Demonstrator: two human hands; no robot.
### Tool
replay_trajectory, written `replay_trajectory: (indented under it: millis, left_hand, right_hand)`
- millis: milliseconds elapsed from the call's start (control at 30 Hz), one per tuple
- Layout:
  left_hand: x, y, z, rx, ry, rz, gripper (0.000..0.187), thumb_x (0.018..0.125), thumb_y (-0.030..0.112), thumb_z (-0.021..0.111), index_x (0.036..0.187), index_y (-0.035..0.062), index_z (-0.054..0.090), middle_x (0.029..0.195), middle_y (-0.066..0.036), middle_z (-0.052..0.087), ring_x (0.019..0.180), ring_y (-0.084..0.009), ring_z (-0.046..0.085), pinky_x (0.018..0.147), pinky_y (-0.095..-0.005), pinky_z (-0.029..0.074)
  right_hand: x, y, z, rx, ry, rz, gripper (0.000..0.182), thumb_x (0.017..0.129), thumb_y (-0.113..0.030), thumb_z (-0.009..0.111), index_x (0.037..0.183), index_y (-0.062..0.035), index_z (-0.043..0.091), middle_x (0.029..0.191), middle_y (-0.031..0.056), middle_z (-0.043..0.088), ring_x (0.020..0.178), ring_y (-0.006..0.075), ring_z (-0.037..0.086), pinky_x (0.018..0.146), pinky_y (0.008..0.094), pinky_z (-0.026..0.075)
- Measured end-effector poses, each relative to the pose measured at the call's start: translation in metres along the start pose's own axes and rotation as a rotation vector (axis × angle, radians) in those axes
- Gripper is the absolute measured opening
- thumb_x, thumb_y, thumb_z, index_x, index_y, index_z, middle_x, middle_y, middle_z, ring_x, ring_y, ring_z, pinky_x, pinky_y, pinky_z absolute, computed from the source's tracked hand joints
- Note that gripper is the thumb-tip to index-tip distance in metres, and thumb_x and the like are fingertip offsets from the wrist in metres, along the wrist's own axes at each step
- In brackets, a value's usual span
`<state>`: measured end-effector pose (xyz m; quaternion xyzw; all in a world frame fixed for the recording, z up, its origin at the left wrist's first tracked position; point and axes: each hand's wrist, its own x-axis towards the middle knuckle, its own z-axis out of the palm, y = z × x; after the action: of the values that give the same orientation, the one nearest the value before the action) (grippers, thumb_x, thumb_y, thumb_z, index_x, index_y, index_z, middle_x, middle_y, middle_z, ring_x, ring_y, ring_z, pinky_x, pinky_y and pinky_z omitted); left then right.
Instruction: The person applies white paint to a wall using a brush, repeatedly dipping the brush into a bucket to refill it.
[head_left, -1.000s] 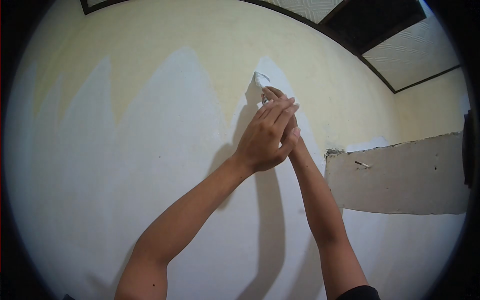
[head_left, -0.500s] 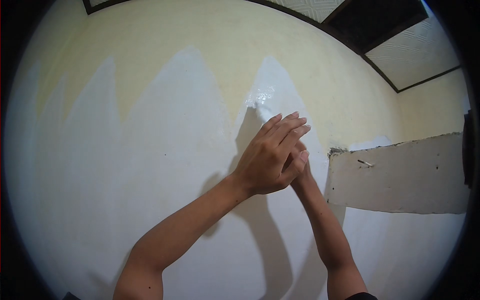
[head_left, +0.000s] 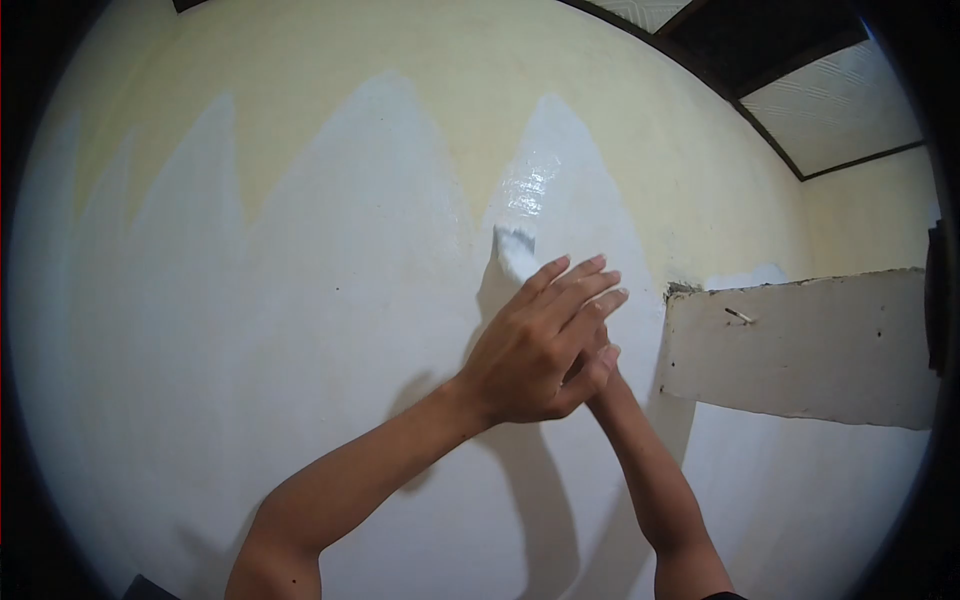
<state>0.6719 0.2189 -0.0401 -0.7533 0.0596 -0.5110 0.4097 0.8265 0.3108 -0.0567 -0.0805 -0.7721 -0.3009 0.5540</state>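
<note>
A paint brush (head_left: 516,252) with white, paint-covered bristles rests against the wall, just beneath a wet, glossy patch of white paint (head_left: 528,185). Its handle is hidden behind the hands. My left hand (head_left: 545,345) lies over my right hand, its fingers stretched out toward the upper right. Behind it, my right hand (head_left: 597,345) is mostly covered, and its fingers cannot be made out. White paint with jagged peaks (head_left: 380,180) covers the lower wall, below pale yellow wall (head_left: 290,60).
A rough-edged beam or ledge (head_left: 800,350) with a nail (head_left: 739,315) juts out at the right. Patterned ceiling panels (head_left: 830,110) and a dark opening (head_left: 765,40) show at the upper right. Arm shadows fall on the wall.
Both hands and the brush have moved down the wall. The glossy wet patch now reaches lower, and more of the bristles shows.
</note>
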Motion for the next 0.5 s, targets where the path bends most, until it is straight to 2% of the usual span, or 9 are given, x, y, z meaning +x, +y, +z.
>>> replay_trajectory:
  millis: [33,133,233,267,300,367,433,467,500]
  left_hand:
    - [-0.003,0.003,0.0,-0.013,-0.016,-0.003,0.042,0.092,0.025,0.058,0.124,-0.0024,0.064,0.134,-0.019,0.062,0.134,-0.0355,0.054,0.116,-0.053,0.036]
    - [-0.009,0.011,0.0,-0.032,-0.058,0.004,0.043,0.092,0.026,0.058,0.125,-0.0006,0.063,0.134,-0.019,0.062,0.133,-0.0352,0.055,0.117,-0.0527,0.035]
    - [-0.008,0.018,-0.001,-0.056,-0.036,0.019,0.043,0.092,0.026,0.058,0.126,0.0006,0.063,0.135,-0.019,0.061,0.134,-0.035,0.055,0.117,-0.0525,0.035]
    - [-0.008,0.02,-0.002,-0.052,-0.036,0.037,0.045,0.092,0.026,0.058,0.129,0.0011,0.062,0.138,-0.019,0.06,0.136,-0.0348,0.053,0.118,-0.0521,0.034]
    - [-0.007,0.022,-0.002,-0.055,-0.021,0.051,0.045,0.092,0.026,0.058,0.13,0.0011,0.061,0.139,-0.019,0.059,0.136,-0.0349,0.053,0.118,-0.052,0.034]
    - [-0.004,0.025,-0.003,-0.059,0.011,0.08,0.046,0.092,0.025,0.058,0.132,0.001,0.061,0.141,-0.019,0.058,0.137,-0.0349,0.052,0.118,-0.0517,0.034]
    - [-0.002,0.025,-0.004,-0.042,0.006,0.085,0.047,0.092,0.024,0.058,0.133,0.0009,0.061,0.143,-0.019,0.057,0.138,-0.0347,0.051,0.118,-0.051,0.034]
    - [0.0,0.024,-0.003,-0.037,0.011,0.088,0.047,0.092,0.024,0.058,0.133,0.0009,0.061,0.143,-0.019,0.057,0.138,-0.0346,0.051,0.118,-0.051,0.034]
    - [0.002,0.022,-0.002,-0.032,0.014,0.091,0.046,0.092,0.023,0.057,0.133,0.0008,0.061,0.143,-0.019,0.057,0.138,-0.0345,0.051,0.118,-0.051,0.035]
  right_hand:
    - [-0.011,-0.008,-0.001,-0.005,-0.058,-0.015,0.036,0.087,-0.008,0.066,0.122,-0.0042,0.063,0.12,0.0166,0.065,0.109,0.0357,0.065,0.082,0.0421,0.056]
    - [-0.025,-0.058,-0.028,-0.081,-0.006,-0.014,0.026,0.083,-0.005,0.068,0.108,-0.0021,0.068,0.107,0.0153,0.07,0.098,0.0342,0.07,0.077,0.0414,0.057]
    - [-0.01,-0.071,-0.057,0.042,0.024,0.005,0.021,0.077,0.0,0.071,0.098,0.0001,0.069,0.091,0.0136,0.073,0.083,0.0339,0.071,0.07,0.0395,0.056]
    - [-0.004,-0.068,-0.064,0.072,0.048,0.096,0.021,0.073,0.004,0.072,0.093,0.0014,0.07,0.079,0.0127,0.072,0.071,0.0287,0.071,0.066,0.0368,0.056]
    - [0.001,-0.061,-0.076,0.088,-0.042,0.297,0.021,0.076,0.004,0.067,0.096,0.0016,0.07,0.079,0.0145,0.071,0.074,0.0185,0.07,0.065,0.0342,0.054]
    - [0.029,-0.052,-0.088,0.069,-0.091,0.261,0.019,0.08,0.001,0.064,0.097,0.002,0.072,0.081,0.0127,0.073,0.075,0.0111,0.065,0.064,0.0315,0.054]
    - [0.053,-0.047,-0.095,0.256,-0.094,0.181,0.021,0.082,-0.002,0.063,0.099,0.002,0.074,0.084,0.0097,0.075,0.076,0.0103,0.064,0.065,0.0298,0.054]
    - [0.067,-0.045,-0.103,0.263,-0.147,0.239,0.02,0.083,-0.003,0.066,0.099,0.0021,0.075,0.086,0.0078,0.076,0.078,0.0109,0.066,0.067,0.0293,0.055]
    - [0.077,-0.041,-0.107,0.318,-0.163,0.395,0.017,0.086,-0.005,0.068,0.1,0.0018,0.076,0.086,0.0088,0.076,0.08,0.0116,0.068,0.07,0.0295,0.056]
